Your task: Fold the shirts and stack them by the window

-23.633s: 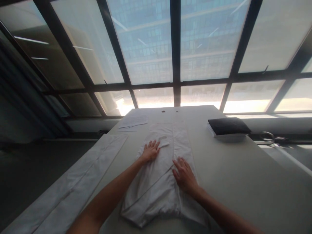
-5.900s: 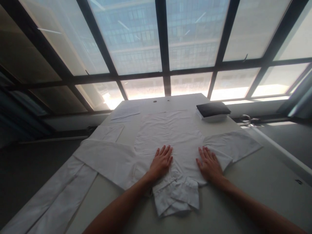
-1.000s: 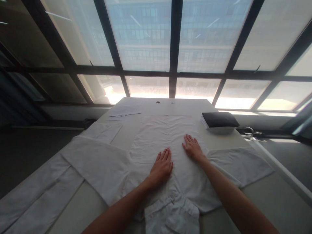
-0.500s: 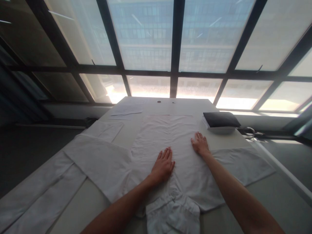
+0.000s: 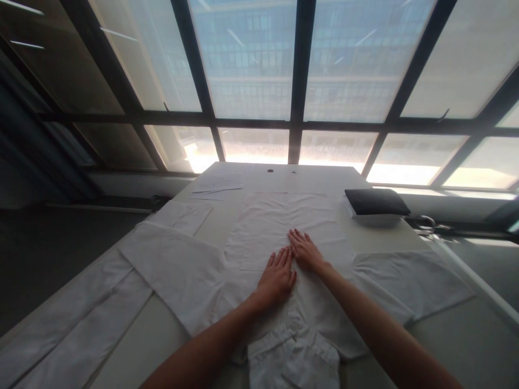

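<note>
A white short-sleeved garment, apparently a shirt [image 5: 255, 227], lies spread over the table with its collar end toward me and faint creases across its body. My left hand [image 5: 277, 275] rests flat on its middle, fingers stretched forward. Right beside it, my right hand [image 5: 305, 249] also lies flat on the cloth, its fingers pointing to the far left. The two hands meet or nearly meet near the garment's centre line. Neither holds anything. One sleeve [image 5: 413, 281] spreads out to the right; my forearms cover parts of the front.
More white cloth [image 5: 77, 302] lies along the left side of the table [image 5: 125, 346]. Papers [image 5: 217, 183] sit at the far left. A black-covered stack [image 5: 377, 202] stands at the far right, near a white pole [image 5: 474, 273]. Windows [image 5: 251, 59] rise behind the table.
My right hand has slid left across the shirt, from its right side to beside my left hand. My left hand stays near the middle. The view has shifted slightly.
</note>
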Demonstrator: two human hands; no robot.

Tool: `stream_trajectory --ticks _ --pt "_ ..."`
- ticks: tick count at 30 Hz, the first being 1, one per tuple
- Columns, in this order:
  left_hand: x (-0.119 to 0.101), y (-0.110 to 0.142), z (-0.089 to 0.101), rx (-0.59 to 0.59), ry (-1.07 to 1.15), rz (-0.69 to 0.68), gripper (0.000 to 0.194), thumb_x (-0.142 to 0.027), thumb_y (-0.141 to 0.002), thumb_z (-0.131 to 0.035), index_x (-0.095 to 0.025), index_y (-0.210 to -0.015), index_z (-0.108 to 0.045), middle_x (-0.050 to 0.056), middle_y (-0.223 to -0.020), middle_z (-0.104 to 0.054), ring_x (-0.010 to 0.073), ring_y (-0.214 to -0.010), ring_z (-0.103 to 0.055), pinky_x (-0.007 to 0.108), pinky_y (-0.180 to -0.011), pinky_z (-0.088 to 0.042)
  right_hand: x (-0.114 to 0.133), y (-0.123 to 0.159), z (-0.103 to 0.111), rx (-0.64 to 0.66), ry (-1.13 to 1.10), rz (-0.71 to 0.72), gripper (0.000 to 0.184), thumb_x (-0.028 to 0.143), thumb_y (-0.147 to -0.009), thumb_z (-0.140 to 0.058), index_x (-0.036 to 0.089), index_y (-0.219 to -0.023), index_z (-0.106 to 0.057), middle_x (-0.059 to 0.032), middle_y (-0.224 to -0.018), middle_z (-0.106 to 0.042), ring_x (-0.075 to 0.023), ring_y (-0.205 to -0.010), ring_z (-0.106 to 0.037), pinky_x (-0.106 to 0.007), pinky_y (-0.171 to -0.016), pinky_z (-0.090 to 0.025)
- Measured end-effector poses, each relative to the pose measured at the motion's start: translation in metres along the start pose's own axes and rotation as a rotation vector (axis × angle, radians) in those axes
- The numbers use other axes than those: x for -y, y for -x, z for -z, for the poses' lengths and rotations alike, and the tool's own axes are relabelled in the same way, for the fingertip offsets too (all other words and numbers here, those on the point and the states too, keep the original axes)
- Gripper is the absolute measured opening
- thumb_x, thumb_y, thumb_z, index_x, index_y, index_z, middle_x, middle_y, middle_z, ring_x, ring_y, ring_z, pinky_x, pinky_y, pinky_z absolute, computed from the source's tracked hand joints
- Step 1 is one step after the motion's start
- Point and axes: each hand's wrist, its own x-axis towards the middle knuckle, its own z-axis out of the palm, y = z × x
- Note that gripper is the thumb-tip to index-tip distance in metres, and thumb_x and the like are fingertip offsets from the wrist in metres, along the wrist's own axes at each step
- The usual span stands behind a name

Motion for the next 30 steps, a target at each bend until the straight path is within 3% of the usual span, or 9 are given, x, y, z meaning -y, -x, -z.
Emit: stream_trajectory --ticks 6,16,20,25,30 --pt "-0.001 0.001 0.001 0.02 0.02 0.01 0.065 -0.043 -0.102 -0.026 -0.007 -0.157 -0.024 0.014 -0.165 -0.02 0.0239 -0.154 -0.012 0.045 -0.125 -0.012 -0.016 -0.01 -0.001 0.006 0.041 -0.09 0.061 0.038 -0.102 -0.027 0.011 -0.157 -0.029 -0.0084 -0.164 -0.025 -0.021 -0.152 -0.017 -0.043 -0.122 -0.012" --pt "-0.002 0.004 0.002 0.044 0.03 0.013 0.066 -0.042 -0.102 -0.028 -0.009 -0.158 -0.021 0.012 -0.166 -0.017 0.0231 -0.154 -0.008 0.044 -0.125 -0.012 -0.117 -0.022 0.008 -0.036 0.195 -0.447 0.066 0.044 -0.102 -0.023 0.009 -0.157 -0.028 -0.0131 -0.165 -0.023 -0.0244 -0.151 -0.018 -0.046 -0.121 -0.012" --pt "-0.003 0.004 0.004 0.046 0.041 0.02 0.066 -0.042 -0.101 -0.028 -0.01 -0.158 -0.02 0.012 -0.166 -0.017 0.0234 -0.154 -0.009 0.045 -0.125 -0.013 -0.141 -0.022 0.011 -0.036 0.203 -0.536 0.067 0.045 -0.101 -0.02 0.007 -0.157 -0.028 -0.016 -0.164 -0.023 -0.0248 -0.151 -0.018 -0.047 -0.12 -0.013" --pt "-0.003 0.004 0.004 0.037 0.047 0.02 0.065 -0.042 -0.101 -0.028 -0.011 -0.158 -0.021 0.011 -0.166 -0.017 0.0228 -0.154 -0.01 0.044 -0.125 -0.012 -0.134 -0.022 0.014 -0.07 0.222 -0.579 0.067 0.041 -0.101 -0.021 0.004 -0.155 -0.03 -0.0186 -0.163 -0.024 -0.0261 -0.151 -0.018 -0.05 -0.12 -0.012" --pt "-0.002 0.003 0.001 0.01 0.041 0.018 0.066 -0.044 -0.102 -0.027 -0.009 -0.157 -0.023 0.012 -0.166 -0.018 0.0231 -0.154 -0.011 0.043 -0.125 -0.011 -0.083 -0.02 0.009 -0.192 0.167 -0.451 0.059 0.028 -0.1 -0.023 0.003 -0.153 -0.033 -0.0171 -0.161 -0.03 -0.0229 -0.15 -0.021 -0.043 -0.121 -0.013"
